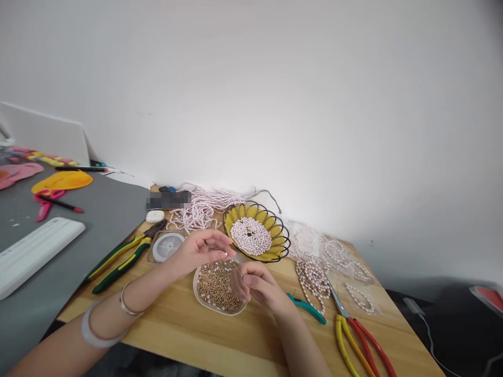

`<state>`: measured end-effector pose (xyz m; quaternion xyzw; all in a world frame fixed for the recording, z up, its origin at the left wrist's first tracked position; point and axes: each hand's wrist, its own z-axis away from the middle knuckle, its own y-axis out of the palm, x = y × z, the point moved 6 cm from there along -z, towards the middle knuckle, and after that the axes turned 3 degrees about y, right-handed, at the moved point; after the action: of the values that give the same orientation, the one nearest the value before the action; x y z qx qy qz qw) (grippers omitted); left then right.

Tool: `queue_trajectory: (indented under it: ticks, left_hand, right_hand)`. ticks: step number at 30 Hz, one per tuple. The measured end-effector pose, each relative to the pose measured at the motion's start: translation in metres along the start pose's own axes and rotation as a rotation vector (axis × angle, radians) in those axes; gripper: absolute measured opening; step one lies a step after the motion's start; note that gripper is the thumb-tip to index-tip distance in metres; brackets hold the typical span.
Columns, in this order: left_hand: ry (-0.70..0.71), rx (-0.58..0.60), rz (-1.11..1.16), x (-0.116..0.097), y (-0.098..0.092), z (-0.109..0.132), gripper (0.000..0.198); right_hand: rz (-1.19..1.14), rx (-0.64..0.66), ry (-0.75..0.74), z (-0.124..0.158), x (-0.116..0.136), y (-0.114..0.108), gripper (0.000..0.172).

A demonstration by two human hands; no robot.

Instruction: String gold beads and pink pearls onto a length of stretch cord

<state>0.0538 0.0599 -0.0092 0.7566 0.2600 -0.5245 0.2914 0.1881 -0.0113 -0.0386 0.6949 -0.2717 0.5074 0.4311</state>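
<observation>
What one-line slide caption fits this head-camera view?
Left hand and right hand pinch fine work over a dish of gold beads, beside a wire basket of pearls.

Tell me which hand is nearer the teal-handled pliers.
Right. The right hand sits just beside the teal-handled pliers, its wrist nearly touching the handles. The left hand is farther off, across the dish of gold beads.

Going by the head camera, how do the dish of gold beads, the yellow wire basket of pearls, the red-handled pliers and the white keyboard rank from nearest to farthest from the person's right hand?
From the right hand:
1. Dish of gold beads, directly beneath and left of it.
2. Yellow wire basket, just behind, toward the wall.
3. Red-handled pliers, off to the right near the table edge.
4. White keyboard, far left on the grey mat.
</observation>
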Motion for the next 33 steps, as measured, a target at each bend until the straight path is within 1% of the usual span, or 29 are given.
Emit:
queue_trajectory:
  ticks: [6, 10, 14, 17, 19, 21, 22, 23, 25, 27, 29, 31, 33]
  left_hand:
    - [0.005, 0.051, 0.016, 0.001, 0.003, 0.001, 0.02]
    - [0.002, 0.066, 0.096, 0.004, 0.003, 0.001, 0.034]
    - [0.016, 0.094, 0.189, 0.005, 0.004, 0.001, 0.046]
    - [0.042, 0.1, 0.209, 0.004, 0.004, 0.0, 0.049]
    - [0.048, 0.082, 0.181, 0.003, 0.002, 0.0, 0.047]
    - [0.061, 0.052, 0.084, 0.002, -0.001, -0.001, 0.041]
    - [0.07, 0.029, -0.005, 0.001, -0.003, -0.001, 0.037]
    - [0.076, 0.008, -0.129, 0.0, -0.004, -0.002, 0.031]
    - [0.083, -0.005, -0.46, 0.001, -0.005, -0.001, 0.018]
    - [0.094, 0.039, -0.796, 0.005, -0.002, -0.001, 0.012]
    - [0.103, 0.127, -1.028, 0.014, 0.004, 0.001, 0.011]
    - [0.11, 0.212, -1.147, 0.022, 0.009, 0.003, 0.013]
    - [0.139, 0.274, -1.197, 0.026, 0.012, 0.005, 0.014]
  right_hand:
    - [0.052, -0.025, 0.029, 0.001, -0.007, -0.006, 0.042]
    - [0.145, -0.046, 0.016, 0.001, -0.003, -0.006, 0.044]
    - [0.272, -0.103, -0.033, -0.002, 0.004, -0.001, 0.04]
    - [0.374, -0.157, -0.088, -0.005, 0.003, -0.001, 0.035]
    - [0.466, -0.195, -0.12, -0.005, 0.0, -0.004, 0.033]
    - [0.565, -0.24, -0.162, -0.004, 0.001, -0.007, 0.032]
    - [0.607, -0.264, -0.185, -0.003, 0.003, -0.008, 0.033]
    - [0.635, -0.292, -0.21, -0.001, 0.006, -0.009, 0.033]
    - [0.657, -0.364, -0.261, 0.002, 0.013, -0.01, 0.033]
    - [0.657, -0.443, -0.309, 0.006, 0.019, -0.013, 0.032]
    - [0.66, -0.505, -0.341, 0.009, 0.024, -0.015, 0.033]
    - [0.653, -0.539, -0.35, 0.011, 0.025, -0.017, 0.034]
    - [0.643, -0.553, -0.35, 0.011, 0.024, -0.018, 0.034]
